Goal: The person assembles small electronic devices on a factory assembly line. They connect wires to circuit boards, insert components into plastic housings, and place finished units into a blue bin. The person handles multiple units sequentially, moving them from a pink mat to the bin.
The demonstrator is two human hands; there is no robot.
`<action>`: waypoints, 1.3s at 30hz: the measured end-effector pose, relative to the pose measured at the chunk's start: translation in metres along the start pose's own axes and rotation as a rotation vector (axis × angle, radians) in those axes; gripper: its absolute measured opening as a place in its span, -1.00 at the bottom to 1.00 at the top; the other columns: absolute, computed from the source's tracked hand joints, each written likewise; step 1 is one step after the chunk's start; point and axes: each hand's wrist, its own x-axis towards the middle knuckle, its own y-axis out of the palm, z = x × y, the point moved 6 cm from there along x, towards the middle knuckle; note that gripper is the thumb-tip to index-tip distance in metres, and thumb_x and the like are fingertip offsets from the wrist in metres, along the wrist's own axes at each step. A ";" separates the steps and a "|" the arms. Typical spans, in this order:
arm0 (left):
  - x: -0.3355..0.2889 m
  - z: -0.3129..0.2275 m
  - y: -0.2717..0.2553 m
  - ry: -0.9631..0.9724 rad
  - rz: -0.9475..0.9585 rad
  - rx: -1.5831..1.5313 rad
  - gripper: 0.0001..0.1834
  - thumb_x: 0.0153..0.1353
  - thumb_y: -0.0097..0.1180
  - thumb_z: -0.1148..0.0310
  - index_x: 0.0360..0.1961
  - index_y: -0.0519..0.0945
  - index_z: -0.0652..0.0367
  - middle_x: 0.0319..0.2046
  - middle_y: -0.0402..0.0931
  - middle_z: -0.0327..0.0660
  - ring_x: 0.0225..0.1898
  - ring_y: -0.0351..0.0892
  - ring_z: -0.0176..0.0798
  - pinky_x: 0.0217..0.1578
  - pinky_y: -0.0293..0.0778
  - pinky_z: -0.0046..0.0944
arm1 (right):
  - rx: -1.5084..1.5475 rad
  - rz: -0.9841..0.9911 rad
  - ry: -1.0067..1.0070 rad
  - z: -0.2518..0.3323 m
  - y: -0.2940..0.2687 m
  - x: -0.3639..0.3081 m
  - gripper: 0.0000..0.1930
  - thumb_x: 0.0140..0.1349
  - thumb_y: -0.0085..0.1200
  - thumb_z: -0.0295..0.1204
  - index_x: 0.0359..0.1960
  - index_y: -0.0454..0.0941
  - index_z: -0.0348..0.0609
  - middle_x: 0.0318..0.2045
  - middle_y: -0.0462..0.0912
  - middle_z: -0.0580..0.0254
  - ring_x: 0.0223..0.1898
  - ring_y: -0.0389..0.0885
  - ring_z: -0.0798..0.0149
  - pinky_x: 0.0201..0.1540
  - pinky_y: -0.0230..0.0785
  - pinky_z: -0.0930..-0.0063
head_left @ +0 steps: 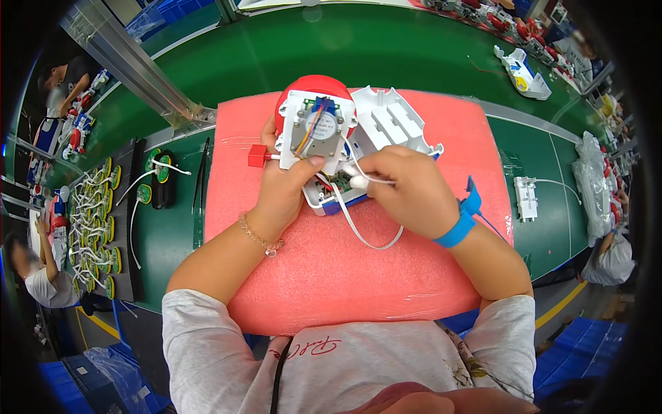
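Observation:
A half-assembled red and white device stands before me: a red dome, a white mounting plate and a silver motor with coloured wires. My left hand is closed round its left edge, thumb on the plate's lower part. A small red block sticks out there on a white stem. Below lies an open white and blue housing with a circuit board inside. My right hand, white covers on its fingertips, pinches a white cable over the housing; its end is hidden.
A pink foam pad lies under the work. Behind the device is a white shell. Several small green circuit boards with white cables sit at left; a white part lies at right. A metal post rises at far left.

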 end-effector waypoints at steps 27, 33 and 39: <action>-0.001 0.001 0.006 0.016 0.048 0.060 -0.18 -0.03 0.08 0.57 0.19 -0.14 0.10 0.06 0.17 -0.13 0.10 0.23 -0.23 0.08 0.24 -0.22 | -0.187 -0.220 -0.190 -0.002 -0.022 0.008 -0.83 -0.07 -0.03 -0.69 -0.40 0.48 -0.21 -0.31 0.47 0.16 -0.27 0.48 0.11 -0.22 0.37 0.36; -0.005 -0.003 0.006 0.108 0.081 0.154 -0.13 -0.04 0.13 0.56 0.19 -0.18 0.12 0.08 0.14 -0.11 0.11 0.22 -0.21 0.05 0.29 -0.23 | -0.013 -0.088 -0.149 0.001 -0.019 0.007 -0.81 -0.07 -0.06 -0.70 -0.40 0.49 -0.20 -0.31 0.49 0.16 -0.25 0.47 0.11 -0.23 0.35 0.35; -0.013 -0.015 0.012 0.250 0.056 0.378 -0.14 -0.09 0.09 0.54 0.20 -0.13 0.04 0.06 0.16 -0.16 0.12 0.19 -0.23 0.11 0.18 -0.18 | 0.120 -0.078 -0.060 -0.005 -0.016 0.003 -0.82 -0.09 -0.02 -0.70 -0.42 0.53 -0.22 -0.36 0.47 0.17 -0.30 0.46 0.15 -0.23 0.34 0.41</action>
